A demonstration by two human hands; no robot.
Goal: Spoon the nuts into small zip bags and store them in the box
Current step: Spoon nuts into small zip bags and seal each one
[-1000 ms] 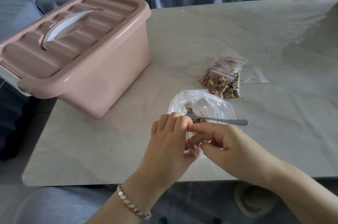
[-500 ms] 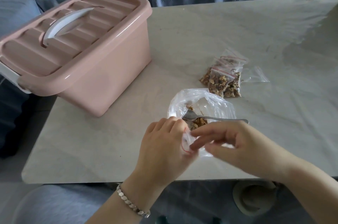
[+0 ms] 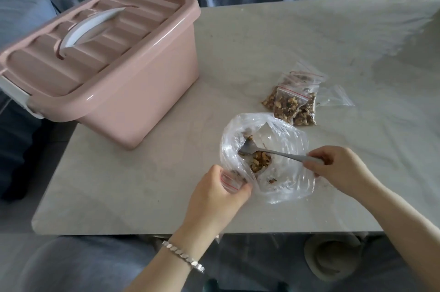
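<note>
Inside large bag point(image 3: 285, 139), spoon point(image 3: 273, 152) in right fingers' point(image 3: 315, 155) pinch; zip bag point(image 3: 229, 183) in left fingers' point(image 3: 213, 173) grip

A silver bracelet point(image 3: 183, 257) of small flat links circles the wrist below the left hand point(image 3: 215, 194), lower centre of the frame; both forearms are bare.

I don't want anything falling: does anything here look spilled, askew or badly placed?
The box seems to hang past the table's left edge with its left end unsupported, so it looks precarious. Nothing else stands out.
</note>
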